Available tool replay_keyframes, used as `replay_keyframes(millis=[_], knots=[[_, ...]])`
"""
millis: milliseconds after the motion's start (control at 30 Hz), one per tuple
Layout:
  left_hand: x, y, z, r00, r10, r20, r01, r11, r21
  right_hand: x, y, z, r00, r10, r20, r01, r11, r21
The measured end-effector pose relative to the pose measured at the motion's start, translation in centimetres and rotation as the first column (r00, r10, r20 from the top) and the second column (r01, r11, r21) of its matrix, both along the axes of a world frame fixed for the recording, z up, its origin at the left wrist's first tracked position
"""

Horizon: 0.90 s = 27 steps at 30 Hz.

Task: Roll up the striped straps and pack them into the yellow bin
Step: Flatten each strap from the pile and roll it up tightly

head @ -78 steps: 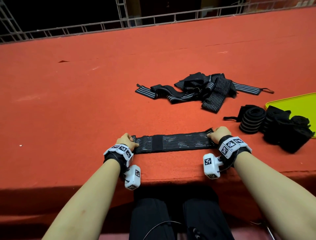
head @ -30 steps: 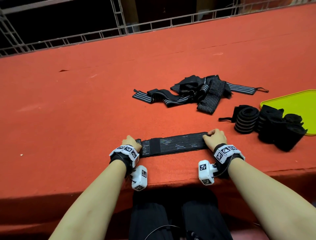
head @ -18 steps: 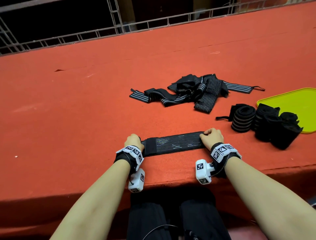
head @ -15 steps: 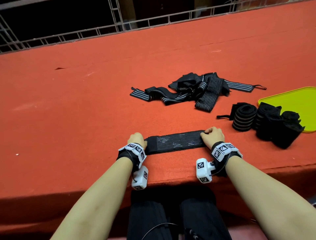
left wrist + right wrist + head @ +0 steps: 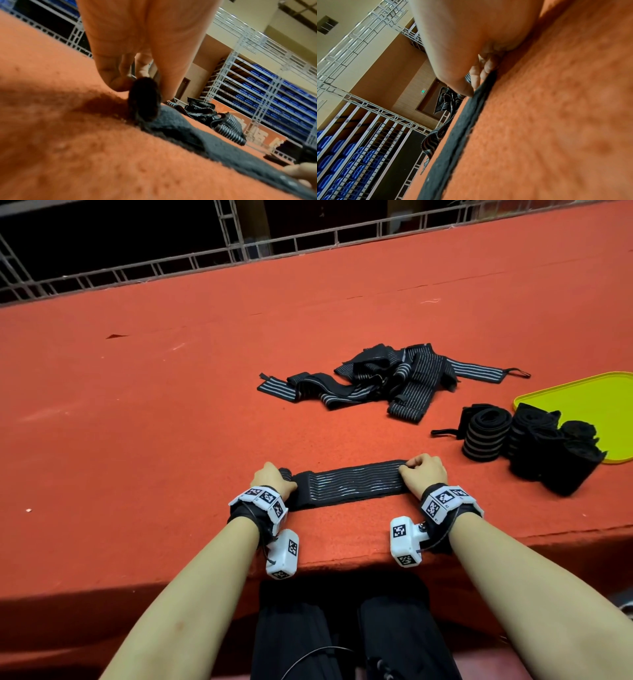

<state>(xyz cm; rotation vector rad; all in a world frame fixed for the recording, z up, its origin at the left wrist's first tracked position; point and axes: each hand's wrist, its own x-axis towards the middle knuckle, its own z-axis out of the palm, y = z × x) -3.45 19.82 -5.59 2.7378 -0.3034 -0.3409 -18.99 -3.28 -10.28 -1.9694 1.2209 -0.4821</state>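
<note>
Close to the near edge of the red surface [image 5: 137, 440], I hold one striped strap [image 5: 356, 481] laid flat and running left to right. My left hand [image 5: 272, 479] curls its grip round a small tight roll [image 5: 144, 102] begun at the strap's left end; my right hand [image 5: 424, 474] clamps the far end with fingers [image 5: 486, 67] bent down onto it, apparently to keep the band taut so the roll winds evenly. Both wrists sit just inside the surface's drop-off, so I judge there is little room to pull back, but open felt lies ahead. Off to the right stand the finished rolls [image 5: 486, 436], bunched against and partly on the yellow bin [image 5: 589, 395], only part of which shows at the frame's right edge. Farther out, a loose heap of unrolled straps [image 5: 394, 378] waits mid-surface, well apart from my hands.
</note>
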Motion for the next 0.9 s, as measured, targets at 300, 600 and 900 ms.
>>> replay_keyframes(millis=[300, 600, 900], knots=[[-0.26, -1.08, -0.14, 0.982, -0.177, 0.067, 0.179, 0.984, -0.024, -0.18, 0.24, 0.16, 1.0, -0.003, 0.0, 0.003, 1.0, -0.014], [-0.41, -0.49, -0.64, 0.997, -0.058, -0.043, 0.041, 0.947, -0.32, -0.36, 0.44, 0.44, 1.0, 0.008, -0.017, -0.008, 1.0, -0.015], [-0.49, -0.93, -0.61, 0.995, -0.041, -0.086, 0.019, 0.971, -0.238, -0.44, 0.53, 0.46, 1.0, 0.007, -0.007, -0.007, 1.0, -0.006]])
